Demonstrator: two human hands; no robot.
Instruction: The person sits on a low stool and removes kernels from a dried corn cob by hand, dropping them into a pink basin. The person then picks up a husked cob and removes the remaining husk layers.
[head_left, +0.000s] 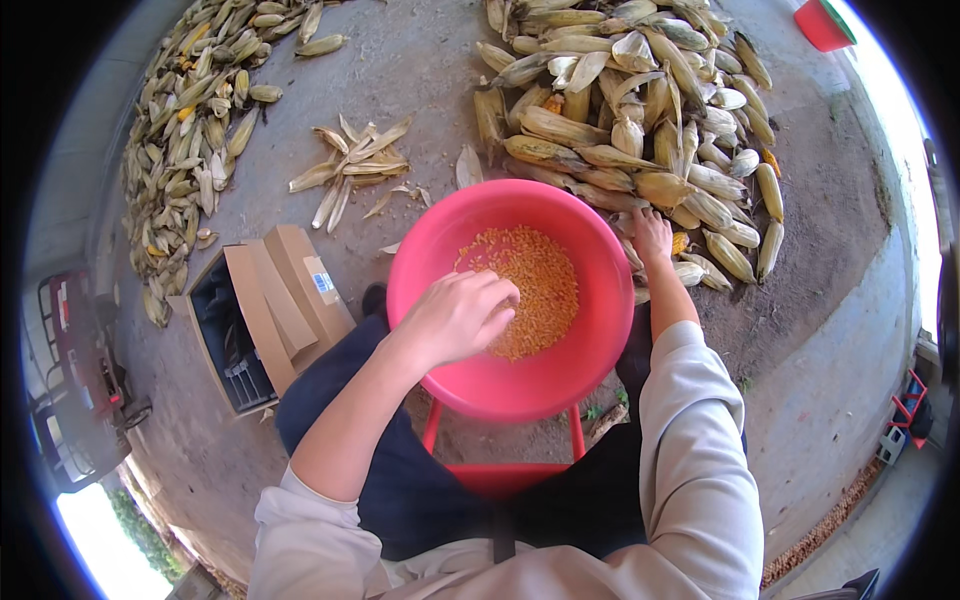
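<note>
A round pink plastic basin (517, 394) stands between my knees, with loose orange corn kernels (536, 300) across its bottom. Over its left half hovers my left hand (469, 311), fingers curled; whatever lies inside the curl is hidden from above. Beyond the right rim, my right hand (652, 231) reaches down to the near edge of a heap of unshelled corn ears in dry husks (622, 142). Its fingers touch the husks there, but their grip is partly hidden. A partly bare orange ear (679, 242) lies just right of that hand.
An opened cardboard box (281, 300) with dark contents stands by my left knee. Loose husks (356, 165) lie on the concrete floor ahead. Another corn heap (187, 142) runs along the left. Red legs (576, 431) show below the basin. A red bucket (821, 26) stands far right.
</note>
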